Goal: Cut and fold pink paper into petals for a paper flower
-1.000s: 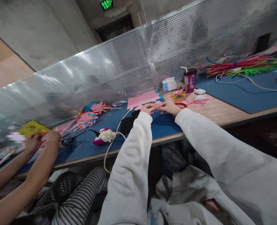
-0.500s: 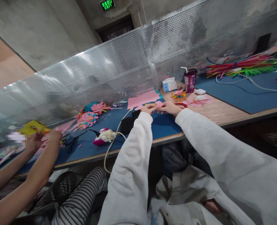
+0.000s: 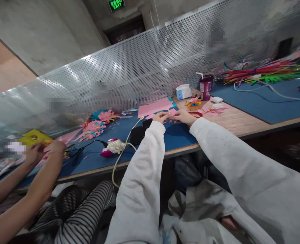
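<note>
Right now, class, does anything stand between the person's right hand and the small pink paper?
Nothing visible does. The right hand holds the small pink paper directly, together with the left hand. The purple cup stands farther back, to the right.

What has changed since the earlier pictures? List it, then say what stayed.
Little: the pink piece looks slightly turned between the fingers, though which way I cannot tell. Nothing was visibly taken hold of or let go. The left hand and right hand stayed about where they were, as did the cup and tissues.
</note>
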### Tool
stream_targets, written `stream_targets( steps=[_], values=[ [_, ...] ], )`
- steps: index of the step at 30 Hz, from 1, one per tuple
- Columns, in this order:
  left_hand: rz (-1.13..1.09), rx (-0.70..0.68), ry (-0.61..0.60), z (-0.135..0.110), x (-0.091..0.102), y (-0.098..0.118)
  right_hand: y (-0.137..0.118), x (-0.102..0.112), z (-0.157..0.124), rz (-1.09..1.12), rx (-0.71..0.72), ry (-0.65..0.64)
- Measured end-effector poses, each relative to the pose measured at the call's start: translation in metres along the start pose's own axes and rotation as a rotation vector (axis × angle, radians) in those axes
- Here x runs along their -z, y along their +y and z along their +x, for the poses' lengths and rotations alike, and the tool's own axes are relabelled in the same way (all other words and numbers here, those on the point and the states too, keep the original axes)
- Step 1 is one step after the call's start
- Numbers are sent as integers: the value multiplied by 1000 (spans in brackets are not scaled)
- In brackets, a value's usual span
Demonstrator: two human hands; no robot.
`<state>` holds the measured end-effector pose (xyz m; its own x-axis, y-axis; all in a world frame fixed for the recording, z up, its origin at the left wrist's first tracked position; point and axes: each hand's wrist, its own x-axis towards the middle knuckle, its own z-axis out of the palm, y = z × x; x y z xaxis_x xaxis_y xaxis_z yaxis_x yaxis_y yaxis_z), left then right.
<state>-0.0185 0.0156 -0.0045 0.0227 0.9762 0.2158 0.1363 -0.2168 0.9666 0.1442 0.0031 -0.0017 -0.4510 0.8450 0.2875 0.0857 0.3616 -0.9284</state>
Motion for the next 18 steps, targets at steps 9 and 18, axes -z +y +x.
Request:
stream_targets(
  steps=[9, 18],
  values=[
    [-49, 74, -33, 0, -6, 3, 5, 4, 2, 7, 13, -89],
    [-53, 50, -124, -8, -4, 8, 5, 3, 1, 53, -12, -110]
  ],
)
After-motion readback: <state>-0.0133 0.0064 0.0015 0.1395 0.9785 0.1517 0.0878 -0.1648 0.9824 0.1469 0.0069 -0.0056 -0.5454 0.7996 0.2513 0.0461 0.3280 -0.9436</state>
